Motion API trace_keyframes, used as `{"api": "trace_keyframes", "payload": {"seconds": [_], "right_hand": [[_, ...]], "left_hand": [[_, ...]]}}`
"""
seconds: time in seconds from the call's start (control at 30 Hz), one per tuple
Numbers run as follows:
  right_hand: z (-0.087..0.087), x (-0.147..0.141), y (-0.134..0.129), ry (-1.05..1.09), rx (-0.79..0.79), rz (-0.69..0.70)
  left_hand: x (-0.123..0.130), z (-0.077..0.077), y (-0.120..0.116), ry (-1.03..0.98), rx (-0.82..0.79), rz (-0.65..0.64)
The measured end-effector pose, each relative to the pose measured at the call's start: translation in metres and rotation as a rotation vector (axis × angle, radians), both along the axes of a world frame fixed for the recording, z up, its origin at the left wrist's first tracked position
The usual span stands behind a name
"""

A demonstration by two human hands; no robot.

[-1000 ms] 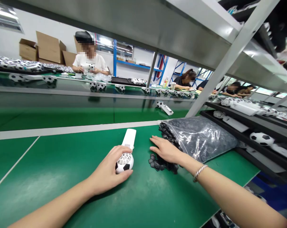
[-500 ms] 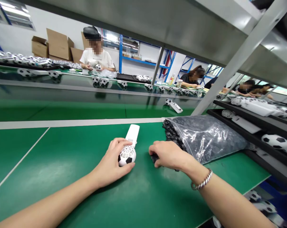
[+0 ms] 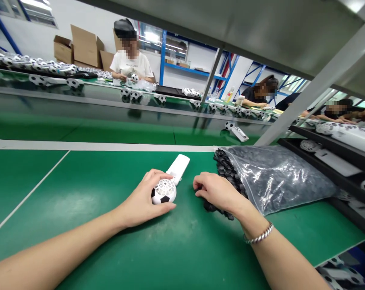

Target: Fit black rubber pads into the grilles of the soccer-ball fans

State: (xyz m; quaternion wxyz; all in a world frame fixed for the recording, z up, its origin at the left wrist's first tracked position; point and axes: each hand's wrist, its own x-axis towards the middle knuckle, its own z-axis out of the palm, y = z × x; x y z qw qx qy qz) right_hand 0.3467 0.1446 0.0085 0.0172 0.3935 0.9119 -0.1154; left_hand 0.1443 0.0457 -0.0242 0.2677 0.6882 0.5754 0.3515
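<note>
My left hand (image 3: pixel 148 197) is wrapped round the round head of a white device with a football pattern (image 3: pixel 164 191), its thumb at the near side. The device's flat white handle (image 3: pixel 179 167) points away to the upper right on the green table (image 3: pixel 110 257). My right hand (image 3: pixel 211 189) is closed, fingertips curled down beside a pile of small black pieces (image 3: pixel 227 167). Whatever it pinches is too small and hidden to name. The pile spills from the mouth of a clear plastic bag (image 3: pixel 282 173) full of dark pieces.
Black trays (image 3: pixel 321 161) with football-patterned devices are stacked at the right, beside a slanted grey post (image 3: pixel 309 88). Beyond the white strip (image 3: pixel 110 146), another device (image 3: pixel 238 132) lies on a green surface. Several people sit at the far side, and a grey shelf hangs overhead.
The view has shifted slightly. The device's handle has swung to the right while my left hand keeps hold of its head. My right hand has drawn its fingers in tighter beside the black pile.
</note>
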Motion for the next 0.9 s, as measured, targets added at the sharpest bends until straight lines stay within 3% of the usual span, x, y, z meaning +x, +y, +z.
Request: {"api": "trace_keyframes", "payload": {"seconds": [0.17, 0.33, 0.63, 0.9], "right_hand": [[-0.001, -0.003, -0.001, 0.081, 0.034, 0.006], [-0.005, -0.006, -0.003, 0.336, -0.041, 0.103], [-0.005, -0.011, -0.008, 0.524, -0.072, 0.244], [-0.008, -0.015, -0.014, 0.610, -0.135, 0.263]], "left_hand": [[-0.003, 0.001, 0.002, -0.029, -0.003, 0.027], [-0.006, 0.002, 0.004, -0.105, -0.072, 0.014], [-0.018, 0.001, 0.009, -0.162, -0.152, -0.101], [-0.012, -0.001, 0.007, -0.096, -0.043, -0.048]]}}
